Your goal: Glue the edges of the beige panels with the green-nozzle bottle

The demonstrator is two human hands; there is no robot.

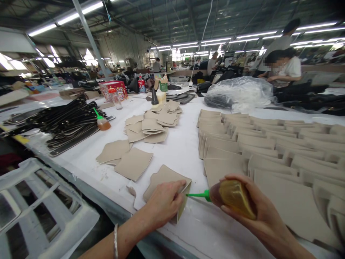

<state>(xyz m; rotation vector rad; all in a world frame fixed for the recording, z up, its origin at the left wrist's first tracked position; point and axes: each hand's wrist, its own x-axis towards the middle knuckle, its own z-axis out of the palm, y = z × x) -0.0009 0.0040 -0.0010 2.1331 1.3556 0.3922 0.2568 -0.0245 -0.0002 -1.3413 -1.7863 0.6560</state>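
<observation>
My right hand [250, 205] is wrapped round a squeeze glue bottle [233, 198] of amber liquid, tipped on its side. Its thin green nozzle [198, 195] points left, with the tip at the right edge of a beige panel [163, 176]. That panel lies near the table's front edge, and my left hand [167, 201] grips it with the fingers curled and the index finger along its top. Part of the panel is hidden under this hand. Just beyond lie loose beige panels [134, 163] and a heap of similar pieces [155, 126].
Rows of overlapping beige panels [269, 158] cover the right side. Black strap-like parts [67, 122] are piled at left beside a second glue bottle [104, 124]. A white plastic chair [45, 212] stands at the lower left. Behind are a plastic-wrapped bundle [239, 93] and co-workers.
</observation>
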